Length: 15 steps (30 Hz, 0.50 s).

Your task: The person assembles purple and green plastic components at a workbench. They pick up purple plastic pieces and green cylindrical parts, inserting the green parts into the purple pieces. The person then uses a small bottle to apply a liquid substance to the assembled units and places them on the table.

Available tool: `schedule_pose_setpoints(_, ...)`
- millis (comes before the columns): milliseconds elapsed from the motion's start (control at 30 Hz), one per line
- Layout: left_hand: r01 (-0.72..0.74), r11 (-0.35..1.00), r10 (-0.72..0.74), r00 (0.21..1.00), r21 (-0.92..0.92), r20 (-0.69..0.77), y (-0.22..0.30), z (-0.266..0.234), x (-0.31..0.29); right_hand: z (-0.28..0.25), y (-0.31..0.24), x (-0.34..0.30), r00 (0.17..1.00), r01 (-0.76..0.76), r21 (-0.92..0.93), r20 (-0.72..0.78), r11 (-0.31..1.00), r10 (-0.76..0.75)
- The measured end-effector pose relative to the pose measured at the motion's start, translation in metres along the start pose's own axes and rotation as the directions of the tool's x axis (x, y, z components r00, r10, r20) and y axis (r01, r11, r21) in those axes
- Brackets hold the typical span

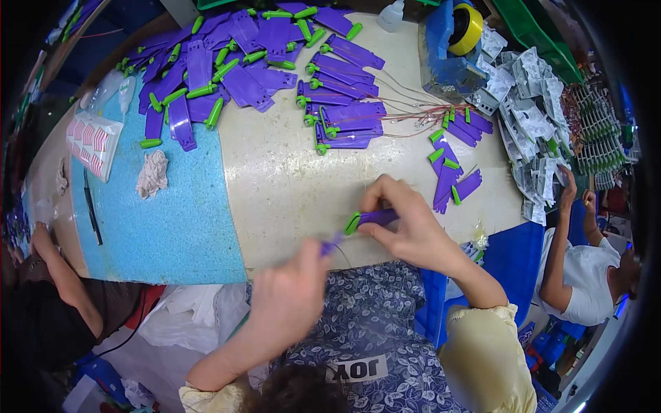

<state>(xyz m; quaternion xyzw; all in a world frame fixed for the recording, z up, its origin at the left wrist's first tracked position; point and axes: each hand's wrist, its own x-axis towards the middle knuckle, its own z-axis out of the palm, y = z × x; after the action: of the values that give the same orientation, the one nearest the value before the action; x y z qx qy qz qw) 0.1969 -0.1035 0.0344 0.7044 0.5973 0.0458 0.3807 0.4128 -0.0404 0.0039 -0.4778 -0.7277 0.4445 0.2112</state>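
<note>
My right hand [413,230] pinches a purple plastic part with a green end [377,217], held just above the table near its front edge. The green end points left, toward my left hand [289,286]. That hand is smeared by motion, its fingers curled round a small purple piece [328,246] whose kind I cannot make out. A thin wire [343,258] hangs between the two hands. Beyond them lie a row of purple parts with green ends and thin wires [354,110] and, to the right, several smaller purple parts with green tips [446,168].
A large heap of purple and green parts [200,65] covers the far left. A blue mat [186,227] bears a crumpled cloth [152,174] and a black pen-like tool [91,206]. Yellow tape [467,31] and grey castings [527,117] stand at right. People work at both sides.
</note>
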Motion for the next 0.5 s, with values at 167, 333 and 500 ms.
schedule_pose_setpoints(167,-0.310,0.860,0.179,0.927,-0.405,-0.329,0.006,0.003,0.028,-0.006,-0.013,0.002,0.991,-0.113,0.557,0.003,0.823,0.135)
schedule_pose_setpoints(333,-0.430,0.823,0.249,0.861,-0.371,-0.444,0.012,0.012,0.046,-0.006,-0.012,-0.006,0.975,-0.027,0.498,-0.177,0.867,0.132)
schedule_pose_setpoints(500,-0.511,0.802,0.237,0.746,-0.308,-0.622,0.012,0.022,0.051,-0.003,-0.012,-0.009,0.953,-0.030,0.396,-0.265,0.918,0.146)
